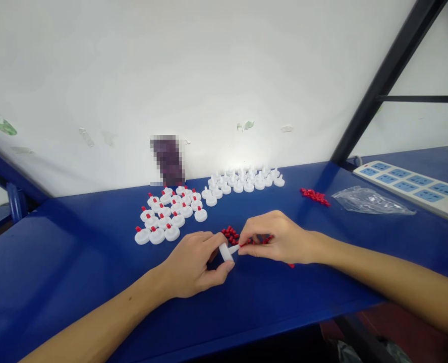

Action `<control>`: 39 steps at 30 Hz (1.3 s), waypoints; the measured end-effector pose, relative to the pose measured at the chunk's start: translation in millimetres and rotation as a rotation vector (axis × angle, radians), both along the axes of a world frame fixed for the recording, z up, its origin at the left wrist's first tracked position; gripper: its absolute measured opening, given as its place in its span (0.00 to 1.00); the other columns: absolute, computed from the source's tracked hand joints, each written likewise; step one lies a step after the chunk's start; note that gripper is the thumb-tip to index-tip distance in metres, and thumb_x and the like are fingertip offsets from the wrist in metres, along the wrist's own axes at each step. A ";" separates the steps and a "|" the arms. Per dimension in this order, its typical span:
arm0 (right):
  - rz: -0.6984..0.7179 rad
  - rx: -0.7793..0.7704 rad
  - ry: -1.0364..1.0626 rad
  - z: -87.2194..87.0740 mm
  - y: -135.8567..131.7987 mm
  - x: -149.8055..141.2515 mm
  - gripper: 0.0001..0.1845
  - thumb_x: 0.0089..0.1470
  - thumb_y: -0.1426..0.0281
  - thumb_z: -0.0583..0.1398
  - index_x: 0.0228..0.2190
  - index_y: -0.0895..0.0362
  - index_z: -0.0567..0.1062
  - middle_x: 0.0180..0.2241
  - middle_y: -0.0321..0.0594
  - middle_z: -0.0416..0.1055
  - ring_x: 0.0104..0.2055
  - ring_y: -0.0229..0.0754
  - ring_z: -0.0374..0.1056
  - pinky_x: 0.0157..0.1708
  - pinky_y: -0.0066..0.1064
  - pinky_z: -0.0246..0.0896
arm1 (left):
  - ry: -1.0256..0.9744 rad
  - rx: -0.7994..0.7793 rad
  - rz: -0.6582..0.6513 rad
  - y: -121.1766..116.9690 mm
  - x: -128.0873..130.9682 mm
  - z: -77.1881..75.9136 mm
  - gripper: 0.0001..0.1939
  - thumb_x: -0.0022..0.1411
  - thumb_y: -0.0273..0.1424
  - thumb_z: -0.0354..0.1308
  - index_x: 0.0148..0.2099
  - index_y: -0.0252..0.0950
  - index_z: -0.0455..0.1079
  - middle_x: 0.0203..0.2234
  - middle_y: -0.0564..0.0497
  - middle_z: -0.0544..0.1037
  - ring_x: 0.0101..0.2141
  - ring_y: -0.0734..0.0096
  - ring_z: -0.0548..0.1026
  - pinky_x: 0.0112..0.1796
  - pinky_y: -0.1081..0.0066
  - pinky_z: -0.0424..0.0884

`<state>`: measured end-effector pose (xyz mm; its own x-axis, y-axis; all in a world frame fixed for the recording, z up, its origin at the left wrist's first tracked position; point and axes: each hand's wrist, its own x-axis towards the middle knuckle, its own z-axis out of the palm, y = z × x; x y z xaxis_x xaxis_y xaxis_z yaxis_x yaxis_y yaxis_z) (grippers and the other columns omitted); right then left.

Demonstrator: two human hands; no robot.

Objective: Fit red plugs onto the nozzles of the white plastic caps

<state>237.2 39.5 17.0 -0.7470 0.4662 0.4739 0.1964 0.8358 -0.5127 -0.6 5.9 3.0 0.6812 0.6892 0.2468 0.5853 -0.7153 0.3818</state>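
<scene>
Just above the front edge of the table [76,262], near its middle, a white nozzle cap [226,252] is held off the surface, tilted on its side, nozzle pointing right. Left hand [193,264] has it: thumb below and fingers above, closed on the rim of the round base. Forearm comes in from lower left, palm inward. Right hand [279,237] is closed in a fine pinch at the nozzle tip, a bit of a red tip cap [240,246] showing between thumb and index; rest mostly hidden by the fingers. Right forearm comes in from the right edge, wrist nearly straight, back of hand up.

Loose red caps [230,235] lie behind and under the right hand. Left-rear: group of white caps with red tips [163,220], nozzles up. Behind the hands, by the wall [209,75]: bare-nozzle white caps [248,185], upright. Right-rear: second red pile [315,196], then clear plastic bag [371,200], then power strip [409,186]. Pixelated dark object [171,160] leans at the wall.
</scene>
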 end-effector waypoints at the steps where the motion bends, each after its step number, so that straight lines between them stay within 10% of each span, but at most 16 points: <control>1: -0.004 0.005 0.000 0.2 -0.8 -0.6 0.07 0.58 0.68 0.65 0.33 0.59 0.79 0.27 0.36 0.74 0.26 0.31 0.66 0.27 0.23 0.61 | -0.001 -0.002 0.002 -0.3 -0.4 0.1 0.11 0.65 0.38 0.49 0.35 0.37 0.64 0.22 0.54 0.67 0.24 0.68 0.64 0.27 0.69 0.59; 23: 0.015 0.376 -0.274 3.2 -8.3 -2.7 0.17 0.70 0.66 0.47 0.41 0.60 0.73 0.36 0.42 0.73 0.31 0.37 0.66 0.29 0.29 0.58 | -0.034 -0.054 -0.115 -8.2 -4.3 4.3 0.06 0.67 0.33 0.44 0.37 0.38 0.58 0.26 0.54 0.66 0.26 0.67 0.63 0.31 0.67 0.61; 39: 0.026 0.477 -0.247 0.4 -12.9 -8.7 0.15 0.67 0.75 0.48 0.28 0.58 0.66 0.26 0.35 0.63 0.27 0.38 0.50 0.31 0.32 0.46 | 0.031 0.370 -0.024 -17.7 4.6 -4.9 0.06 0.66 0.31 0.45 0.40 0.36 0.61 0.30 0.49 0.73 0.27 0.62 0.69 0.31 0.62 0.67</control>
